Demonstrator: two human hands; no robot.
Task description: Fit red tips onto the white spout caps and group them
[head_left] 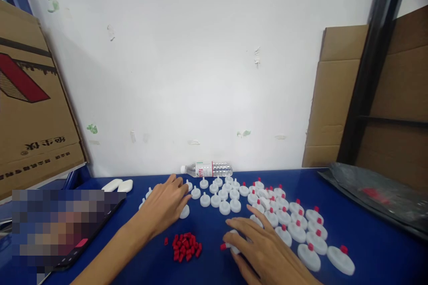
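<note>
Low over a blue table (368,240), both hands work among small plastic parts. The left hand (165,207) lies palm down with fingers spread loosely, its tips on the bare white caps (217,196) grouped near the middle; one cap sits half under its palm. The right hand (264,249) curls around a single white cap (232,242) with a red plug (223,246) at its end, apparently pinched between thumb and fingers, though the grip itself is partly hidden. A pile of loose red plugs (185,246) lies between the two wrists. To the right, finished caps (301,227) with red tips stand in rough rows. A clear bottle (209,169) lies on its side against the wall, behind the caps. Two white oval pieces (117,185) rest at the left, beside a dark tablet (83,245).
</note>
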